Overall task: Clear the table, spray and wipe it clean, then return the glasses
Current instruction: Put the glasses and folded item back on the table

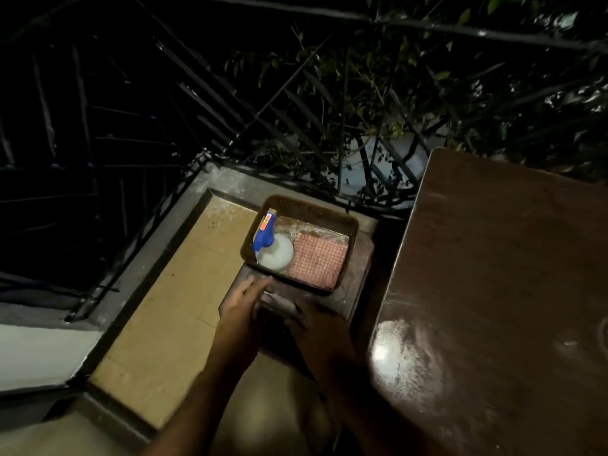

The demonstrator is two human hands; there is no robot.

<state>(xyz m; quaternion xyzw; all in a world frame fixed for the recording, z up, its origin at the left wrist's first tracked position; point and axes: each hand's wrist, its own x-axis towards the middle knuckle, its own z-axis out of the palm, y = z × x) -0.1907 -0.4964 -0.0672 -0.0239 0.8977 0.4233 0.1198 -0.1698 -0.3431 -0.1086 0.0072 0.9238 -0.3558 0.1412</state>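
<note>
A small dark stool point(348, 291) stands left of the brown table point(493, 291). On it sits a brown tray point(329, 215) holding a white spray bottle point(274, 255) with a blue trigger head and a red checkered cloth point(317, 261). Both my hands meet at the stool's near edge, just in front of the tray. My left hand point(243, 307) reaches forward with straight fingers alongside a blurred greyish object point(278, 304), possibly a glass. My right hand point(316, 327) curls over that object from the right. Darkness and blur hide what it is.
The table's glossy top reflects a bright light point(388, 353) at its near left corner. A black metal railing point(197, 103) runs along the balcony edge behind the stool, with leafy branches point(378, 77) beyond it. Tan floor tiles point(184, 291) lie left of the stool.
</note>
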